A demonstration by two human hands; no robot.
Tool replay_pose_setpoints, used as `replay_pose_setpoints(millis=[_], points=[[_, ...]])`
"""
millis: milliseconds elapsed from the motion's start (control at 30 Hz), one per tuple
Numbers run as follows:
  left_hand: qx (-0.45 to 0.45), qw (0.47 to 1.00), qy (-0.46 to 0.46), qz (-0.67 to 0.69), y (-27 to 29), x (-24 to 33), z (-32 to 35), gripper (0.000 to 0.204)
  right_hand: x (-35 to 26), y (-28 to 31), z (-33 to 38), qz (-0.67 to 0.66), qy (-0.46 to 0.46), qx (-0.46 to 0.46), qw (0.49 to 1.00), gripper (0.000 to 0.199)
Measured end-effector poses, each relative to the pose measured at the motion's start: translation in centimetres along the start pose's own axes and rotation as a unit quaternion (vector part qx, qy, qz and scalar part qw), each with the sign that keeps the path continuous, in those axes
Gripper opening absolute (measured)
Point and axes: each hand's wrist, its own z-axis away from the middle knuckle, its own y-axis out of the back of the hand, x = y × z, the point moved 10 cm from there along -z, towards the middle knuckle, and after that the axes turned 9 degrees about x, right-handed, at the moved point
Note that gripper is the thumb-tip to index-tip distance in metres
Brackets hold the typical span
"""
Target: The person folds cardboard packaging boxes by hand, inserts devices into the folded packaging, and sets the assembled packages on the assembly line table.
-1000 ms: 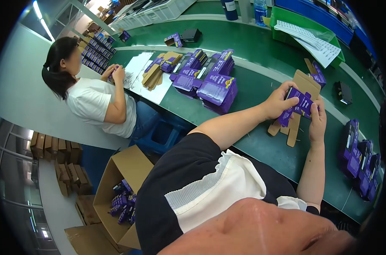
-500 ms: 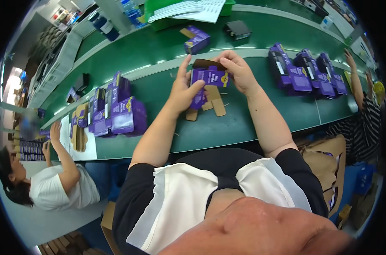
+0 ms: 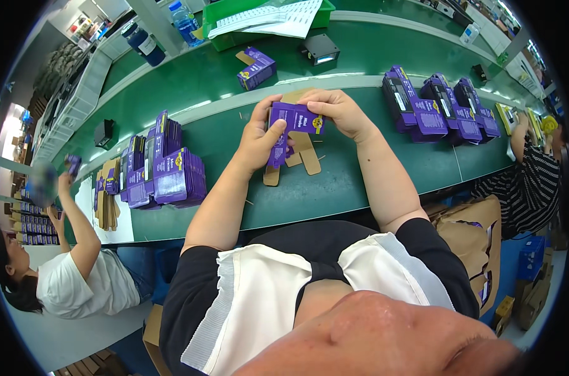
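Observation:
A purple cardboard box (image 3: pixel 283 149), partly folded, is between my two hands above the table. My left hand (image 3: pixel 257 139) grips its left side, thumb lying across the printed face. At the upper right, my right hand (image 3: pixel 342 113) pinches a purple panel with thumb and fingers. Brown unprinted flaps (image 3: pixel 311 161) stick out below the box, and more brown card shows behind its top edge. The fingers behind the box are partly hidden.
Stacked flat purple cartons (image 3: pixel 179 178) lie left, with more carton stacks (image 3: pixel 430 119) right. Beyond my hands are a small purple box (image 3: pixel 257 69), a black box (image 3: pixel 320 49) and a green tray (image 3: pixel 225 41) with papers. Co-workers sit at both sides.
The raised brown-sided flap at the box's top has folded down, and my right fingers now press over the panel. The co-worker at left has lifted a purple box.

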Motion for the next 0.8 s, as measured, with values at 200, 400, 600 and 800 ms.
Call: replay_pose_setpoints(millis=[200,400,600,800], points=[[0.079,0.995,-0.017,0.062,2.6,0.3,-0.8,0.027,0.1,-1.5,0.2,0.013,0.007,-0.003,1.0,0.038],[0.069,0.996,-0.02,0.06,1.7,0.8,-1.1,0.027,-4.1,-1.4,1.7,0.274,0.284,0.088,0.915,0.049],[0.111,0.958,-0.187,-0.188,2.0,2.3,0.0,0.031,-6.0,-2.8,2.7,0.388,0.382,0.124,0.83,0.026],[0.097,0.943,-0.215,-0.234,0.8,3.0,0.4,0.031,-6.2,-3.0,3.3,0.403,0.425,0.117,0.802,0.018]])
